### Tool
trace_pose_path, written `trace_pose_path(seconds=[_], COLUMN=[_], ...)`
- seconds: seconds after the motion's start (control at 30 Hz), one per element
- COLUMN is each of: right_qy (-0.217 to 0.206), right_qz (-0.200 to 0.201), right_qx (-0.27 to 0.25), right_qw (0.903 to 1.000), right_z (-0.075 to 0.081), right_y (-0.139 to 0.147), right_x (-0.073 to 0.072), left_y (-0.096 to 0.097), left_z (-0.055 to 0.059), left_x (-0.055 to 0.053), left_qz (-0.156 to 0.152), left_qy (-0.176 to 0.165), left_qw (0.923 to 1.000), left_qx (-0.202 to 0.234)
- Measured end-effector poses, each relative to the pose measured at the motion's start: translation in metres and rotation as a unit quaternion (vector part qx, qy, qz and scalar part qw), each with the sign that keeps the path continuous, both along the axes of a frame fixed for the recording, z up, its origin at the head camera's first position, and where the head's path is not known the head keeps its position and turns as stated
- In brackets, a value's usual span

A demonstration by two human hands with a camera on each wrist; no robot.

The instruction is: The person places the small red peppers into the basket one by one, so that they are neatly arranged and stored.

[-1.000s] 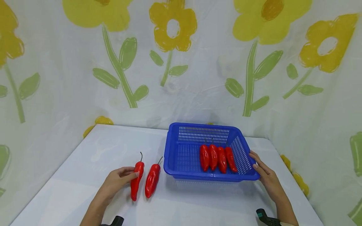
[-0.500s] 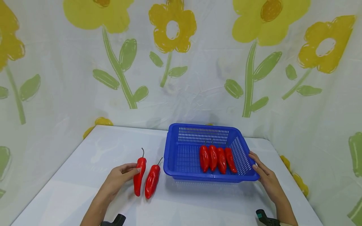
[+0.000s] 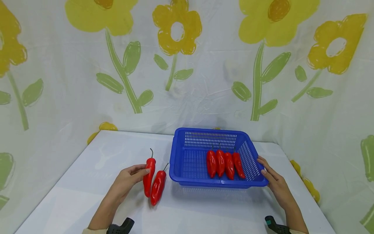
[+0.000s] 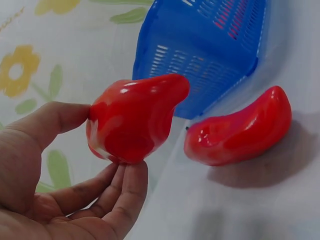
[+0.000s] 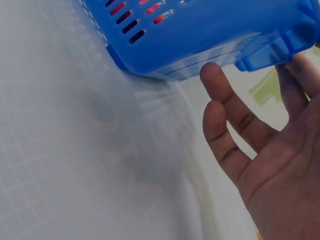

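In the head view my left hand pinches a red chili pepper, holding it stem-up above the table. Seen in the left wrist view, the thumb presses one side of this pepper and the fingertips support it from below. A second red chili pepper lies close beside it, to the right. At the right end of a blue plastic basket, my right hand rests thumb and fingertips on the rim. The right wrist view shows two of its fingers free below the basket. Several red chili peppers lie inside, toward the right.
The basket stands on a white table, toward its back edge. Behind it hangs a white sheet printed with yellow flowers. A black wrist camera sits on the left wrist.
My left hand has moved right and away from me with its chili pepper, rising slightly, so it now overlaps the second pepper's edge. The right hand and the basket have stayed put.
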State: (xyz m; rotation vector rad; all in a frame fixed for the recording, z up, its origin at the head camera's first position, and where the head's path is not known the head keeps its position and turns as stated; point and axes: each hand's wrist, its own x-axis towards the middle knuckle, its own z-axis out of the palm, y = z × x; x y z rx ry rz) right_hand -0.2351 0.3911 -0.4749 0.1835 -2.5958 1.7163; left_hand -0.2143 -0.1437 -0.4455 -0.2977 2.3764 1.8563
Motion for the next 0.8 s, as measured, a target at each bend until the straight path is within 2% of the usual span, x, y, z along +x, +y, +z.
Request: trace_pose_path(seconds=[0.33,0.63,0.8], right_qy=[0.002,0.008,0.008], right_qz=[-0.001,0.000,-0.002], right_qx=[0.005,0.008,0.011], right_qw=[1.0000,0.9999,0.9999], right_z=[0.002,-0.003,-0.005], right_y=[0.000,0.002,0.004], right_x=[0.001,-0.003,-0.003], left_y=[0.008,0.015,0.019], left_z=[0.012,0.018,0.026], left_x=[-0.008,-0.016,-0.020], left_qz=[-0.008,-0.015,-0.023], left_qy=[0.004,0.006,0.016], left_qw=[0.9998,0.9994,0.9992], left_qx=[0.016,0.030,0.028])
